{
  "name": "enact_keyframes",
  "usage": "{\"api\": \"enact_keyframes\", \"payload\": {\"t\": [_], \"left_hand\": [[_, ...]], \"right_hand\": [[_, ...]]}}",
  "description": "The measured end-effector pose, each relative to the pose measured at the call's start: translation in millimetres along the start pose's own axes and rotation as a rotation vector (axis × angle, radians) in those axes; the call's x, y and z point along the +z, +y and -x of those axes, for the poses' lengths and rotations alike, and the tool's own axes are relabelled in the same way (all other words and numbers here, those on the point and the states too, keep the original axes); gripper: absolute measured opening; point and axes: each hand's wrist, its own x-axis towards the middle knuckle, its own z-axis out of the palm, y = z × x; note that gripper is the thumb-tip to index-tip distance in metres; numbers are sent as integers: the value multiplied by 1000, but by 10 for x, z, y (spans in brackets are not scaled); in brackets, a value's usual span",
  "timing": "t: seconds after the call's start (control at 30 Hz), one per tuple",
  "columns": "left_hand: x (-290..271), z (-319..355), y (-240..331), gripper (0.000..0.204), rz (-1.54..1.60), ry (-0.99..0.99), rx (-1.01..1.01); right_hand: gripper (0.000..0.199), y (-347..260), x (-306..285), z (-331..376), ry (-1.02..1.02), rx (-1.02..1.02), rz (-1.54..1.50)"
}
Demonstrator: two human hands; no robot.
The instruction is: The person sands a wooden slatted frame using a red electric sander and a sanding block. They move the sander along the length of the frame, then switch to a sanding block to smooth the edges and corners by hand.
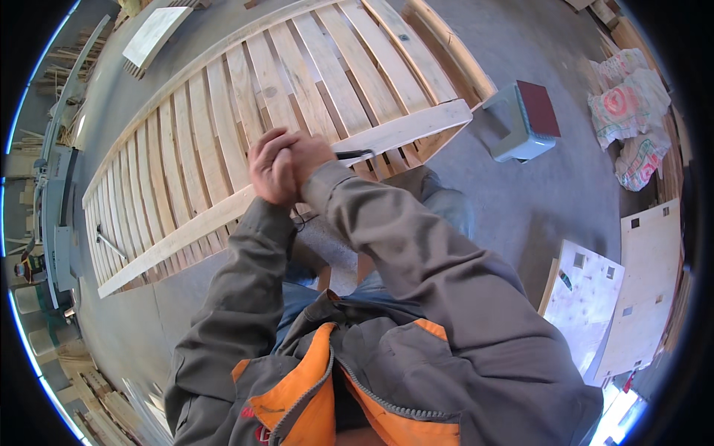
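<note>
My left hand [271,172] and my right hand [312,154] are clasped together over the near rail of a slatted wooden frame [416,128]. Their fingers are closed and overlap, so whatever lies between them is hidden. A thin black piece [355,154] sticks out to the right beside my right hand; I cannot make out what it belongs to. Below my wrists hangs a dark thin cord [301,221]. Toward the frame's left end, a hammer [111,244] lies across the slats, apart from both hands.
A stool with a dark red top [537,110] stands right of the frame. Printed woven sacks [625,111] are heaped at the far right. Panels with square holes [584,297] lie at the lower right. A long grey machine [59,215] and stacked timber [104,401] line the left side.
</note>
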Motion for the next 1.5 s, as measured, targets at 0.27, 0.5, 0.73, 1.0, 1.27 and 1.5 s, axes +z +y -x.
{"api": "enact_keyframes", "payload": {"t": [0.27, 0.5, 0.73, 1.0, 1.27, 1.5], "left_hand": [[1165, -332, 523, 25, 153, 44, 40], [1886, -445, 1030, 19, 96, -17, 73], [1700, -383, 924, 19, 195, 25, 26], [545, -204, 352, 21, 106, 136, -35], [-862, 125, -93, 25, -27, 192, -28], [-1729, 432, -678, 27, -104, 303, -128]], "right_hand": [[11, 1171, -559, 292, -54, 55, 217], [27, 2200, -961, 737, 6, 145, 105], [29, 2286, -698, 731, -4, 34, 151], [26, 1461, 282, 158, -12, 18, -427], [20, -487, 377, -260, 49, -347, 201], [18, -1311, 1201, -648, -98, -389, 200]]}}
